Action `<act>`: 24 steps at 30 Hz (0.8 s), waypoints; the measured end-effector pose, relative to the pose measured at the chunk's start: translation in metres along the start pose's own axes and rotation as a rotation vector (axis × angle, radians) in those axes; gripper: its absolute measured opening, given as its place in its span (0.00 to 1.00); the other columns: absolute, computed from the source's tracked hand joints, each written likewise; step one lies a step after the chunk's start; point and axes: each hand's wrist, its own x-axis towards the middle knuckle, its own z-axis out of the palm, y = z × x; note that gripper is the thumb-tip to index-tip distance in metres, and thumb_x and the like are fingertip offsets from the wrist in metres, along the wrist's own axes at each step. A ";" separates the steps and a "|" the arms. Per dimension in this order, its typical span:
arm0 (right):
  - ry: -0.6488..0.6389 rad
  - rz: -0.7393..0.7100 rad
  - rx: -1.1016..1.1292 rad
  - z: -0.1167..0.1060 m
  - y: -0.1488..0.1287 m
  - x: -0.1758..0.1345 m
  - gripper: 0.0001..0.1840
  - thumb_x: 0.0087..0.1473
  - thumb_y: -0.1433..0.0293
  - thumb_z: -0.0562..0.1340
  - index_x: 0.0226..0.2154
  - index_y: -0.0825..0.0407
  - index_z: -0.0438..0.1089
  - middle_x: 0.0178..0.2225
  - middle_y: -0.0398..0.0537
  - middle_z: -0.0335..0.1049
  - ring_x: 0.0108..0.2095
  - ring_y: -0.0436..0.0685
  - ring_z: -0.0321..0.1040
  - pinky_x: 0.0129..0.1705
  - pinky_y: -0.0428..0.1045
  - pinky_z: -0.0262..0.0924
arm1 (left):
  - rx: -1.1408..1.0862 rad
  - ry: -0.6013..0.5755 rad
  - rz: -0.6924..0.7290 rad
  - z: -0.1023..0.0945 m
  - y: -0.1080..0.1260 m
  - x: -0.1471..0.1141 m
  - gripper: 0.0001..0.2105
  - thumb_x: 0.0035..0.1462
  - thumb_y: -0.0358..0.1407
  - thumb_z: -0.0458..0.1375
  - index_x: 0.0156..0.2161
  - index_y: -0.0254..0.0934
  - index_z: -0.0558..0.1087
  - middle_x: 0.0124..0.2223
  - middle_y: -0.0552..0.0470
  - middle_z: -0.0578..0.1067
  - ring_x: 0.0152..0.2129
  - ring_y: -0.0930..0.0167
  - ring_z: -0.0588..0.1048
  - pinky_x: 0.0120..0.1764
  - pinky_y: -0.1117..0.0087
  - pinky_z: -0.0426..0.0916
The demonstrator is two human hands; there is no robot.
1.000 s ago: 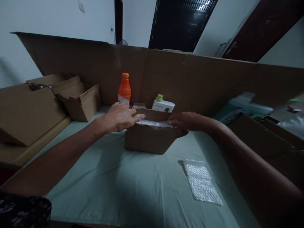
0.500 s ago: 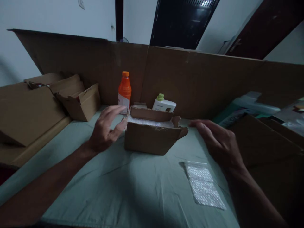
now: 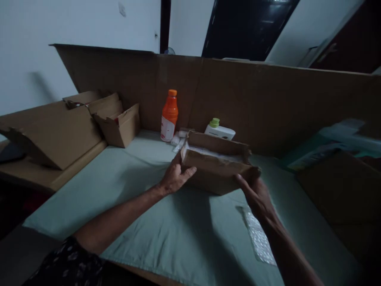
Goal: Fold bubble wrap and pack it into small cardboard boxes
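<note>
A small open-topped cardboard box (image 3: pixel 208 174) is in the middle of the head view, with whitish bubble wrap (image 3: pixel 205 151) showing inside it. My left hand (image 3: pixel 176 174) grips its left end, thumb on the near face and fingers hidden behind the side. At the right end my right hand (image 3: pixel 255 194) holds the box in the same way, its thumb on the near face. Whether the box's base touches the cloth is hard to tell. A flat bubble-wrap pouch (image 3: pixel 258 238) lies on the cloth, partly covered by my right forearm.
Behind the box stand an orange bottle (image 3: pixel 170 115) and a white bottle with a green cap (image 3: pixel 219 130). Cardboard boxes (image 3: pixel 59 133) sit at the left. A teal container (image 3: pixel 315 149) and more cardboard (image 3: pixel 342 186) are at the right. A tall cardboard panel (image 3: pixel 253 95) closes off the back.
Both hands have moved in from beside the box and now grip its two ends. The view has shifted left, so things appear further right.
</note>
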 end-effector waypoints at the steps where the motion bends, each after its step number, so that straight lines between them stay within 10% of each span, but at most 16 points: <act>1: 0.016 0.016 -0.030 -0.007 -0.001 -0.006 0.28 0.60 0.47 0.56 0.47 0.52 0.72 0.42 0.58 0.78 0.43 0.70 0.75 0.43 0.62 0.71 | 0.001 -0.009 0.005 0.000 0.004 -0.007 0.28 0.60 0.45 0.59 0.62 0.36 0.63 0.60 0.39 0.72 0.60 0.59 0.69 0.65 0.56 0.61; 6: -0.062 -0.026 -0.009 0.013 -0.024 -0.002 0.29 0.49 0.45 0.65 0.45 0.48 0.71 0.44 0.58 0.77 0.45 0.72 0.74 0.44 0.64 0.70 | 0.044 0.124 -0.106 -0.035 0.007 -0.052 0.25 0.61 0.47 0.58 0.58 0.34 0.66 0.55 0.37 0.76 0.57 0.58 0.72 0.62 0.55 0.65; 16: -0.609 -0.423 0.519 0.236 -0.161 0.079 0.46 0.46 0.51 0.69 0.61 0.58 0.61 0.59 0.63 0.69 0.57 0.69 0.67 0.59 0.60 0.63 | 0.306 0.864 -0.271 -0.177 -0.029 -0.133 0.26 0.62 0.48 0.58 0.60 0.37 0.63 0.57 0.39 0.74 0.55 0.59 0.74 0.59 0.56 0.69; 24: -0.578 -0.337 0.421 0.368 -0.203 0.080 0.33 0.60 0.59 0.58 0.64 0.55 0.56 0.59 0.62 0.69 0.56 0.68 0.67 0.59 0.62 0.61 | 0.466 0.957 -0.246 -0.224 -0.078 -0.138 0.37 0.64 0.43 0.56 0.72 0.39 0.45 0.73 0.38 0.53 0.69 0.58 0.55 0.70 0.53 0.51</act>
